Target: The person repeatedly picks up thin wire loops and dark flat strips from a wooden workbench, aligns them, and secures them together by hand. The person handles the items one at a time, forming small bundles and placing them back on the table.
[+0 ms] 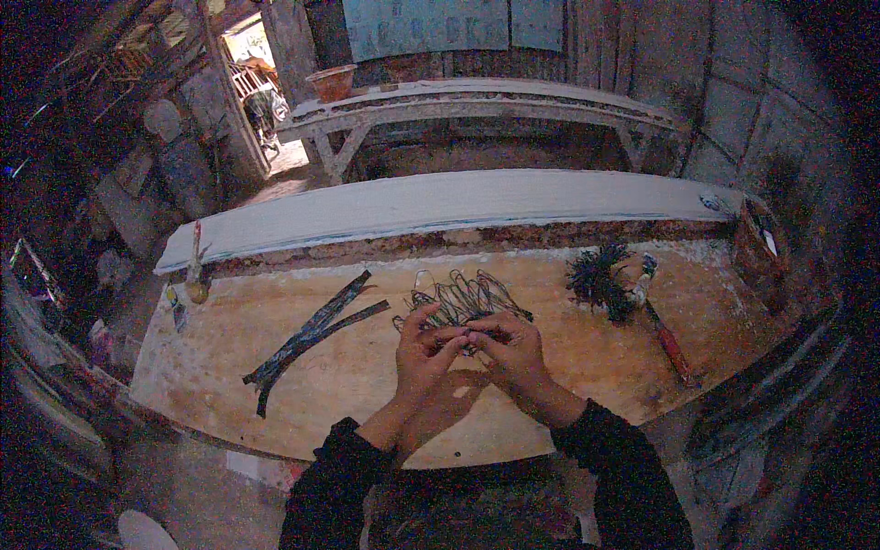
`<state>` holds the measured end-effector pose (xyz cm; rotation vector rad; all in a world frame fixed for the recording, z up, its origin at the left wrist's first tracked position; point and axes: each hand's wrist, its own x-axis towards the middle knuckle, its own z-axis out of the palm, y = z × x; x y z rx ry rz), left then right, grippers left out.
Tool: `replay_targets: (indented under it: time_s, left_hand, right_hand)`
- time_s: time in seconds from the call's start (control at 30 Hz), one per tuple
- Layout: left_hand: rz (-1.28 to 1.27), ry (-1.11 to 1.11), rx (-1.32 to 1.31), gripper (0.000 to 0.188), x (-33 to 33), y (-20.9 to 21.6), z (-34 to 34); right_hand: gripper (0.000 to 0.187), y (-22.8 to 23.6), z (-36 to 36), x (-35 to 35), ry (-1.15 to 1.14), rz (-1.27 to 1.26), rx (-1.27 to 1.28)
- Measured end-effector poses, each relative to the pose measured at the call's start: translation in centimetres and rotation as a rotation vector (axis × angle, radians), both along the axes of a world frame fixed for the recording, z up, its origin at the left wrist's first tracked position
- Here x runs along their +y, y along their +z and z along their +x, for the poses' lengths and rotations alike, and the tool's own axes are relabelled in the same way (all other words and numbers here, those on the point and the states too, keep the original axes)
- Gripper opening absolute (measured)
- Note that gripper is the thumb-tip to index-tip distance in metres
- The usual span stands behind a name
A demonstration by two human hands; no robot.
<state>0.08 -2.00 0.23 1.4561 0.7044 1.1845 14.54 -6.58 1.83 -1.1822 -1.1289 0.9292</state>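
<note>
My left hand (423,357) and my right hand (515,359) meet above the middle of a wooden board (357,385), thumbs and fingertips pinched together. Whatever lies between the fingertips is too small and covered to make out. Just beyond the fingers is a loose bundle of thin, dark, wire-like loops (467,291), partly hidden by my hands. Several flat black strips (316,330) lie crossed to the left. Over on the right are a bushy bundle of dark strands (600,282) and a red-handled tool (669,344), its head close beside the bundle.
A long pale plank (440,206) runs along the board's far side. A brush-like tool (195,266) stands at the left end, and a basket-like container (763,243) at the right. Farther back, a long bench (495,96) carries a reddish bowl (332,84).
</note>
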Motion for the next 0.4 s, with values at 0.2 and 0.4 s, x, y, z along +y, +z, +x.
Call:
replay_targets:
  time_s: [0.2,0.4]
  left_hand:
    - [0.385,0.068,0.169,0.059,0.7,-1.1,0.0]
    - [0.575,0.081,0.15,0.062,1.4,-2.6,0.1]
  right_hand:
    - [0.012,-1.0,0.3,0.8,0.012,0.061,-0.066]
    - [0.015,-2.4,0.4,1.4,0.04,0.02,-0.14]
